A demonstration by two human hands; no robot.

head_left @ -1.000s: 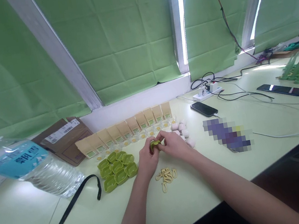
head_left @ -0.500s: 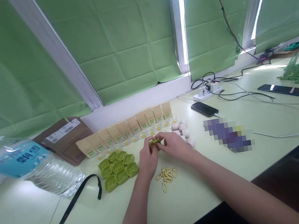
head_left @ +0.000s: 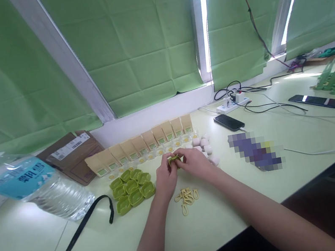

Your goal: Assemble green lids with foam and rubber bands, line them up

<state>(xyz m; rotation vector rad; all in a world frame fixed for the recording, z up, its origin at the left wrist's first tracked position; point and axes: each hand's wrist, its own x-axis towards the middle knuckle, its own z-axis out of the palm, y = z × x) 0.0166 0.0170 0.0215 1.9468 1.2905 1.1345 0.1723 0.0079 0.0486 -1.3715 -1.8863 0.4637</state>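
Observation:
Between the fingers of both hands is a small olive-green piece (head_left: pixel 174 159), partly covered by fingertips; it resembles the green shells nearby. My left hand (head_left: pixel 165 175) grips it from the left. From the right, my right hand (head_left: pixel 193 162) pinches it with thumb and forefinger. Several green, open, rounded-square shells (head_left: pixel 132 186) stand in a block left of my left hand. Below the hands lies a small pile of cream-coloured loops (head_left: pixel 187 197). White-pink rounded pieces (head_left: pixel 208 149) are grouped just beyond my right hand.
A row of tan cards with small clear packs (head_left: pixel 140 145) stands behind the hands. At left are a large water bottle (head_left: pixel 42 185), a cardboard box (head_left: pixel 74 156) and a black strap (head_left: pixel 74 242). To the right lie a phone (head_left: pixel 229 122), a power strip (head_left: pixel 233 105) and cables.
The green piece between my fingers is turned very slightly. Both hands stay in nearly the same place, and the things on the table have not moved.

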